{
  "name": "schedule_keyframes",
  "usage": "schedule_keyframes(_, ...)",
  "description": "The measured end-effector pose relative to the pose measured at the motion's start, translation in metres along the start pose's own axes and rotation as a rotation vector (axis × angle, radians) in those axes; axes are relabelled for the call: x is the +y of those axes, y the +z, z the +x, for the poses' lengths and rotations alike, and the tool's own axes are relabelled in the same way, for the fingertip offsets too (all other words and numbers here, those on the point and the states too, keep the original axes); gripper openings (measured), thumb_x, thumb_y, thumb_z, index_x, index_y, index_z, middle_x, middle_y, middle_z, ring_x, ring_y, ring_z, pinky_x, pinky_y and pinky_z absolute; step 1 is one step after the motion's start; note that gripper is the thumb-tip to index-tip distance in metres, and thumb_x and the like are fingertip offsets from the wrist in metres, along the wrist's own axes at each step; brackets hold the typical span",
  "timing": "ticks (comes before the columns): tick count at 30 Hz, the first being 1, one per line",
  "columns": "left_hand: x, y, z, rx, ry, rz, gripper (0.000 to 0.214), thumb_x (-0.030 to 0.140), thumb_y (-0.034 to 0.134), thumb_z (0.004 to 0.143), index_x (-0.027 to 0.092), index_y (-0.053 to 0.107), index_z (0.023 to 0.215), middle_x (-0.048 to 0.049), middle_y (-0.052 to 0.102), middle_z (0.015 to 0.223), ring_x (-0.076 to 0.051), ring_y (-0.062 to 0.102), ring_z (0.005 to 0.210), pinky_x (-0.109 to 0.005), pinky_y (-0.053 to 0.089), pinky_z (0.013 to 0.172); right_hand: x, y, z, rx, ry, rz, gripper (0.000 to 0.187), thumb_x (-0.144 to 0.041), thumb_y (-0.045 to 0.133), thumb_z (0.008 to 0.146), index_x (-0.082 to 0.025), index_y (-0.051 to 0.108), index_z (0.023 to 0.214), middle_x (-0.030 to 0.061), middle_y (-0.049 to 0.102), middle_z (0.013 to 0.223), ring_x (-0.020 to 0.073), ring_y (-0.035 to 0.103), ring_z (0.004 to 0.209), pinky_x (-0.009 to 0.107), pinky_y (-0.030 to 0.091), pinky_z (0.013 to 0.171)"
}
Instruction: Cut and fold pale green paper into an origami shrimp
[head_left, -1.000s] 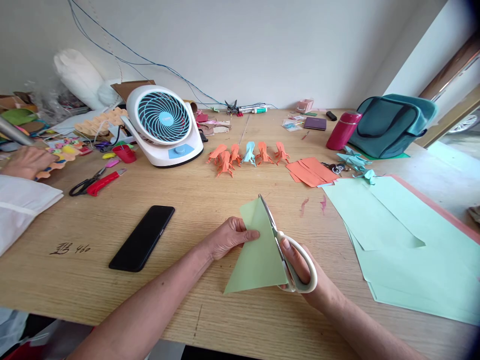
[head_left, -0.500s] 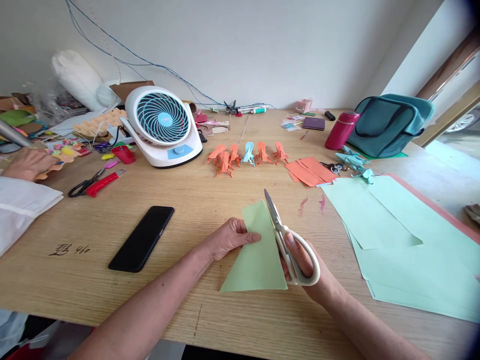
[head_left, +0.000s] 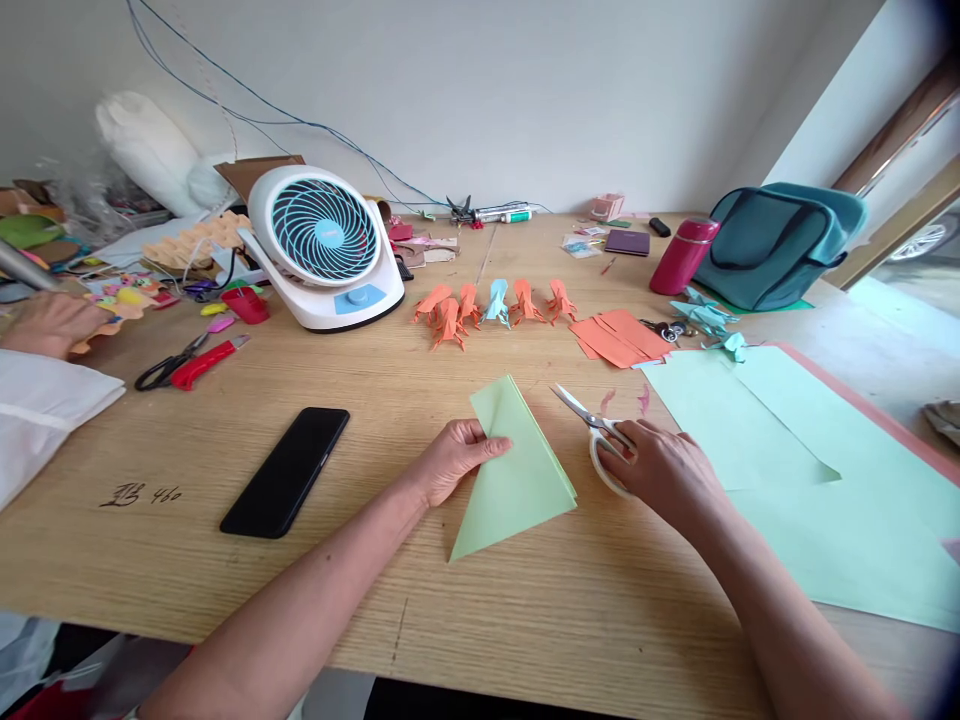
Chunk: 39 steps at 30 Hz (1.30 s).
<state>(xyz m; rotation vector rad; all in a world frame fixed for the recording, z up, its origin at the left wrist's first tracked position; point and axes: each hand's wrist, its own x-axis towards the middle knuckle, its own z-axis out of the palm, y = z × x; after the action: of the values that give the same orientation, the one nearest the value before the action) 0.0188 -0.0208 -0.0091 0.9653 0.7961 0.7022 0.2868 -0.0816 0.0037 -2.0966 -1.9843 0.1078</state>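
Between the thumb and fingers of my left hand (head_left: 463, 457) is a folded sheet of light green paper (head_left: 517, 485), held at its left edge just above the table. My right hand (head_left: 664, 465) grips a pair of scissors (head_left: 609, 440) with white handles, a little to the right of the paper and apart from it. The blades point up and to the left. Beyond my hands stand several orange folded-paper figures (head_left: 448, 322) and one light blue paper figure (head_left: 496, 304). Large pale green sheets (head_left: 810, 540) lie to the right of my right hand.
A black phone (head_left: 286, 472) lies left of my left arm. Behind it are a red-handled cutter (head_left: 204, 366) and a fan (head_left: 324, 250). Orange paper pieces (head_left: 619, 338), a pink bottle (head_left: 684, 257) and a teal bag (head_left: 776, 250) are at right. Another person's hand (head_left: 56, 322) is at far left.
The scissors have moved away from the paper's right edge, and my right hand has turned over, palm down, farther right. My left hand has tilted the paper and raised it slightly.
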Motion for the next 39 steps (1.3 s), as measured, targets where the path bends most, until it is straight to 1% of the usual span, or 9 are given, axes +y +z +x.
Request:
schedule_keyframes(6,0.002,0.0,0.003,0.081,0.027,-0.022,0.041,0.04,0.093,0.057,0.012,0.074,0.081,-0.0041,0.074,0.074,-0.015,0.066,0.068,-0.027,0.051,0.069,0.011,0.004,0.002,-0.045,0.013,-0.074,0.033,-0.053,0.049,0.09,-0.023,0.06,0.08,0.0021,0.064,0.082,0.0213,0.062,0.077,0.034,0.033,0.07)
schedule_keyframes(17,0.004,0.002,0.003,0.118,0.039,-0.035,0.039,0.037,0.093,0.057,0.012,0.073,0.08,-0.0038,0.075,0.075,-0.016,0.067,0.07,-0.028,0.051,0.071,0.016,0.004,0.002,-0.006,-0.022,-0.012,0.035,-0.048,0.056,0.088,-0.025,0.07,0.11,0.0081,0.067,0.101,0.0251,0.064,0.088,0.039,0.041,0.079)
schedule_keyframes(20,0.005,0.003,0.003,0.115,0.046,-0.036,0.038,0.036,0.093,0.057,0.012,0.073,0.079,-0.0036,0.075,0.074,-0.016,0.066,0.069,-0.028,0.051,0.071,0.008,0.0,0.001,0.103,-0.049,0.099,0.031,-0.045,0.054,0.092,-0.023,0.072,0.103,0.0108,0.068,0.101,0.0266,0.063,0.09,0.039,0.044,0.079)
schedule_keyframes(22,0.005,0.004,0.002,0.105,0.05,-0.037,0.037,0.036,0.093,0.058,0.012,0.072,0.078,-0.0035,0.075,0.074,-0.015,0.066,0.069,-0.028,0.052,0.071,-0.005,-0.004,-0.002,0.159,-0.065,0.294,0.029,-0.043,0.051,0.094,-0.022,0.071,0.096,0.0096,0.069,0.098,0.0236,0.062,0.085,0.037,0.045,0.078)
schedule_keyframes(25,0.004,0.005,0.0,0.084,0.037,-0.02,0.037,0.036,0.092,0.06,0.013,0.072,0.08,-0.0035,0.075,0.075,-0.015,0.067,0.069,-0.027,0.052,0.07,-0.027,-0.006,-0.009,0.011,-0.095,0.628,0.029,-0.045,0.049,0.096,-0.024,0.068,0.095,0.0048,0.069,0.087,0.0189,0.06,0.077,0.031,0.044,0.067)
schedule_keyframes(27,0.003,0.005,-0.001,0.078,0.018,0.007,0.037,0.037,0.091,0.062,0.013,0.072,0.082,-0.0037,0.075,0.075,-0.016,0.067,0.069,-0.027,0.052,0.07,-0.039,-0.005,-0.013,-0.12,-0.114,0.736,0.025,-0.044,0.052,0.095,-0.024,0.068,0.094,0.0033,0.069,0.087,0.0177,0.059,0.075,0.029,0.043,0.064)
schedule_keyframes(30,0.002,0.005,-0.001,0.075,-0.001,0.047,0.037,0.038,0.09,0.063,0.013,0.069,0.081,-0.003,0.075,0.076,-0.015,0.066,0.069,-0.027,0.052,0.069,-0.045,-0.001,-0.014,-0.174,-0.084,0.722,0.02,-0.036,0.054,0.091,-0.022,0.063,0.079,-0.0007,0.061,0.07,0.0139,0.05,0.063,0.027,0.038,0.058)
schedule_keyframes(35,0.003,0.004,-0.001,0.036,0.001,0.106,0.039,0.042,0.088,0.067,0.014,0.069,0.087,-0.0035,0.075,0.081,-0.015,0.065,0.07,-0.025,0.051,0.067,-0.032,0.004,-0.008,-0.008,-0.031,0.716,0.02,-0.033,0.052,0.091,-0.022,0.056,0.074,-0.0023,0.051,0.064,0.0128,0.042,0.059,0.026,0.034,0.056)
schedule_keyframes(39,0.003,0.001,0.0,0.055,0.022,0.102,0.036,0.041,0.086,0.069,0.014,0.069,0.087,-0.0024,0.073,0.079,-0.014,0.063,0.069,-0.024,0.049,0.066,-0.017,0.004,-0.001,0.045,0.093,0.707,0.025,-0.039,0.05,0.093,-0.021,0.059,0.078,-0.0022,0.052,0.064,0.0128,0.043,0.059,0.025,0.035,0.056)
